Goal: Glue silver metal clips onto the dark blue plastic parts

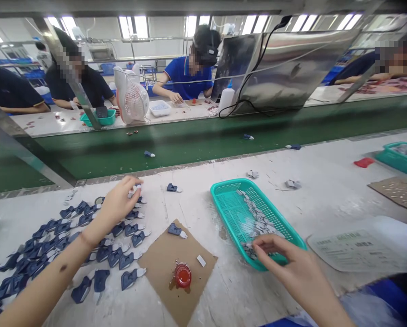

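My left hand point(120, 202) is closed in a pinch above the far edge of many dark blue pieces with white tips point(131, 278); a small whitish bit shows at its fingertips, the rest hidden. My right hand point(288, 261) reaches over the near end of a green mesh basket point(220, 193). Its thumb and forefinger pinch at the small grey pieces point(263, 225) lying in there. Between the hands, a cardboard square point(159, 268) bears a red round cap point(182, 275) with wet brownish smears around it, a small white block point(201, 260) and one blue piece point(176, 230).
Beyond the worktop runs a green belt point(190, 141) carrying a few loose pieces. Co-workers sit across it, near a white fan point(132, 97) and a white bottle point(226, 100). A metal post point(26, 141) slants at left. Another green basket point(394, 156) stands far right.
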Tool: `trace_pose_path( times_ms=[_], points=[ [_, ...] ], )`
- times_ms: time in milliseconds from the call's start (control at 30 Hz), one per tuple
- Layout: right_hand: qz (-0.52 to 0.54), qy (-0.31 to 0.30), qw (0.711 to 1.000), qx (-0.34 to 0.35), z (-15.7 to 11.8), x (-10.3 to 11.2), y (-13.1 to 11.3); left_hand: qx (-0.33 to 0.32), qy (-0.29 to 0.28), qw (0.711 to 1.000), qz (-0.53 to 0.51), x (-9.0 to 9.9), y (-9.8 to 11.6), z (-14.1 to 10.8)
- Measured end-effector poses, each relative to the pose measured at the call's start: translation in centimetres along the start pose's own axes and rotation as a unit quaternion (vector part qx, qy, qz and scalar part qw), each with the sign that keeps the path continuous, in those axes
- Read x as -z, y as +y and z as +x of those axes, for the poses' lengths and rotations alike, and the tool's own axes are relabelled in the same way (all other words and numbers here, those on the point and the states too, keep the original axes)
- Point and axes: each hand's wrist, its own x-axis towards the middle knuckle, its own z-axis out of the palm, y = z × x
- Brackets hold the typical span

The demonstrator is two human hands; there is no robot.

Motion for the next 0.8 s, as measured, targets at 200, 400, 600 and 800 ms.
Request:
trace_pose_path(
  times_ms=[200, 400, 600, 800],
  points=[
    [-0.039, 0.038, 0.997, 0.054, -2.9, -0.8, 0.8, 0.051, 0.013, 0.999, -0.009, -4.8, -3.3, 12.3],
    [-0.032, 0.05, 0.997, 0.039, -3.3, -1.4, 1.9, 0.145, 0.008, 0.982, -0.119, -5.5, -5.2, 15.5],
    [-0.038, 0.088, 0.995, 0.039, -2.5, -0.4, 2.4, 0.24, 0.029, 0.906, -0.348, -3.8, -3.4, 12.8],
    [-0.031, 0.096, 0.989, 0.107, -3.9, -2.6, -1.3, 0.293, -0.047, 0.786, -0.542, -0.8, 1.6, 3.8]
  ],
)
